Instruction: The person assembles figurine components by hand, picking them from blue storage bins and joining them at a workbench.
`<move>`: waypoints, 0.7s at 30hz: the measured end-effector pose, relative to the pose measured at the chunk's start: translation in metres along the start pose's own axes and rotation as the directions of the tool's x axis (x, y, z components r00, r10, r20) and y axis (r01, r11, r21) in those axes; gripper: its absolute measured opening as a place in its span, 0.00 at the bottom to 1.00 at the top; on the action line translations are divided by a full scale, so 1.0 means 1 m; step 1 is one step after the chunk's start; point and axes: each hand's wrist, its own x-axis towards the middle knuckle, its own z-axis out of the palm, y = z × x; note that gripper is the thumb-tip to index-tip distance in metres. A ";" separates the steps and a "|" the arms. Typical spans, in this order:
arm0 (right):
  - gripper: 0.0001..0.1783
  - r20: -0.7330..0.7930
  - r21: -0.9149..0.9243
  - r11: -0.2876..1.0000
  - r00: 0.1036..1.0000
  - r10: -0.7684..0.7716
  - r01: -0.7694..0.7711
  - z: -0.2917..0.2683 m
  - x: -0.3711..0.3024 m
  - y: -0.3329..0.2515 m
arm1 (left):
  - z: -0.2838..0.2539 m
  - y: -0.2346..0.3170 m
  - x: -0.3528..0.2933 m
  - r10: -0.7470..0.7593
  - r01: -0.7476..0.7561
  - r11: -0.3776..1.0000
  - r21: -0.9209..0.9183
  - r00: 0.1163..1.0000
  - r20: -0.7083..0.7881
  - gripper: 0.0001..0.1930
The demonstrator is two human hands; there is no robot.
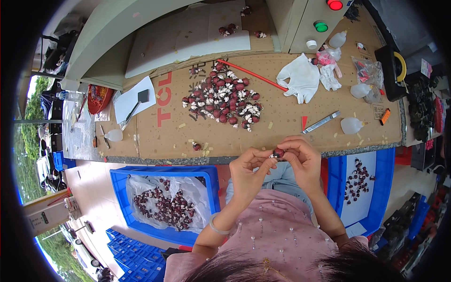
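Note:
Both my hands meet over the table's front edge, fingertips pinched on one small dark-red ball piece (278, 152) with white bits at its side. My left hand (248, 170) grips it from the left with thumb and forefinger. From the right, my right hand (303, 160) pinches the same piece. What the piece is exactly is too small to make out. Beyond the hands, a heap of similar red-and-white pieces (223, 101) lies on the cardboard-covered table (162, 138). A single piece (196, 146) rests apart near the front edge, left of my hands.
Blue bins with more pieces stand below the table, left (213, 188) and right (387, 188). On the table lie a red stick (253, 75), a white glove (300, 77), metal tweezers (321, 122) and squeeze bottles (351, 125). A grey machine housing (300, 28) rises behind.

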 end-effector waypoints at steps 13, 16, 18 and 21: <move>0.11 0.054 0.109 0.987 0.993 0.109 -0.114 -0.006 0.000 0.006 | 0.001 0.002 0.000 0.009 -0.008 0.996 0.085 1.000 -0.011 0.06; 0.11 0.055 0.108 0.986 0.992 0.117 -0.123 -0.006 0.001 0.007 | 0.000 0.002 0.001 0.011 -0.009 0.993 0.116 1.000 -0.012 0.06; 0.10 0.040 0.122 0.985 0.992 0.118 -0.122 -0.005 0.001 0.005 | 0.000 0.001 0.001 0.010 -0.009 0.994 0.108 1.000 -0.013 0.06; 0.10 0.006 0.047 0.997 0.998 0.068 -0.069 -0.003 0.000 0.002 | 0.000 -0.003 0.001 0.019 -0.017 0.992 0.122 1.000 -0.014 0.07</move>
